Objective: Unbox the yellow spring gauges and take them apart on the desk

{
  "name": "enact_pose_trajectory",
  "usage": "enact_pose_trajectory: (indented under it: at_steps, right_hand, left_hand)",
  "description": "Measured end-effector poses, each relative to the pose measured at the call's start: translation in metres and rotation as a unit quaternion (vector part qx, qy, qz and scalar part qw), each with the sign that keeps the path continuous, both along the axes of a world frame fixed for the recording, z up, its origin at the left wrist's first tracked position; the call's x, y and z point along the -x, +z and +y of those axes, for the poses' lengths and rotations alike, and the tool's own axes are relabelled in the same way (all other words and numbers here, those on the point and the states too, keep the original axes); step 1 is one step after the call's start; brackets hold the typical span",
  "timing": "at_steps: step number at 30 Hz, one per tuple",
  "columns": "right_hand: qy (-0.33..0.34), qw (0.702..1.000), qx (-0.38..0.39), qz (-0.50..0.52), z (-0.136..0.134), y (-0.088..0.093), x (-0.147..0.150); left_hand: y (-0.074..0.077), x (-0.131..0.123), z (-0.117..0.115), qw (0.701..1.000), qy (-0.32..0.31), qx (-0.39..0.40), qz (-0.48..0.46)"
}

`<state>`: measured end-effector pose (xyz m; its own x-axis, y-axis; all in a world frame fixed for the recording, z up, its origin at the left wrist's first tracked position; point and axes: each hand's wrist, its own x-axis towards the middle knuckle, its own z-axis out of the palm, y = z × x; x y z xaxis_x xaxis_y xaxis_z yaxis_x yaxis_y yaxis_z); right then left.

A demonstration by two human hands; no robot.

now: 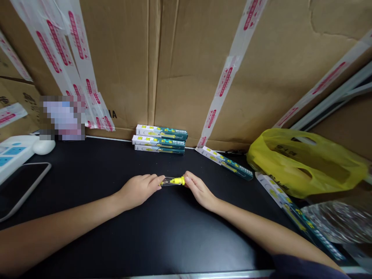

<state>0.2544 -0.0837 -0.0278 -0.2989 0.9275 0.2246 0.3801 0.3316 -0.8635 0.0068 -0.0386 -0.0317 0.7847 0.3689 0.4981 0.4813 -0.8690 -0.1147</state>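
Observation:
A small tubular spring scale (pixel 173 181), clear with a bright yellow end, is held level between my two hands above the black table. My left hand (pixel 142 189) is closed around its left end and hides that part. At the right, the fingers of my right hand (pixel 200 190) pinch the yellow end. Beyond my hands, a stack of long narrow printed boxes (pixel 159 145) lies near the back edge. A single box of the same kind (pixel 228 162) lies slanted to the right of the stack.
Another long box (pixel 299 217) lies at the right beside a yellow plastic bag (pixel 314 162) and clear plastic wrap (pixel 340 221). At the left are a phone (pixel 23 190) and a white power strip (pixel 17 153). Taped cardboard (pixel 192 69) walls off the back of the black table (pixel 162 240).

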Motion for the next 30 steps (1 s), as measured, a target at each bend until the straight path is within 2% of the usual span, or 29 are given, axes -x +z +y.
enact_pose_trajectory:
  at_steps: [4, 8, 13, 17, 21, 24, 30]
  right_hand:
    - [0.032, 0.999, -0.006, -0.026, -0.001, 0.004, -0.002]
    - [0.077, 0.996, -0.024, -0.048, 0.000, 0.003, -0.006]
    - [0.072, 0.995, -0.046, -0.055, 0.003, 0.004, -0.010]
    - [0.037, 0.987, -0.092, -0.125, 0.006, 0.005, -0.010]
    - [0.052, 0.978, -0.114, -0.168, 0.007, 0.005, -0.010]
    - [0.053, 0.982, -0.103, -0.152, 0.006, 0.006, -0.010]
    - [0.058, 0.995, -0.054, -0.058, 0.005, 0.004, -0.011]
  left_hand:
    - [0.003, 0.004, 0.009, 0.998, -0.015, 0.045, 0.028]
    - [0.006, 0.010, 0.019, 0.997, -0.045, 0.043, 0.048]
    - [0.004, 0.012, 0.020, 0.998, -0.048, -0.001, 0.047]
    - [0.005, 0.010, 0.016, 0.996, -0.044, -0.046, 0.055]
    - [0.008, 0.009, 0.012, 0.993, -0.039, -0.094, 0.063]
    - [0.008, 0.009, 0.011, 0.990, -0.030, -0.118, 0.065]
    - [0.005, 0.009, 0.010, 0.993, -0.016, -0.108, 0.054]
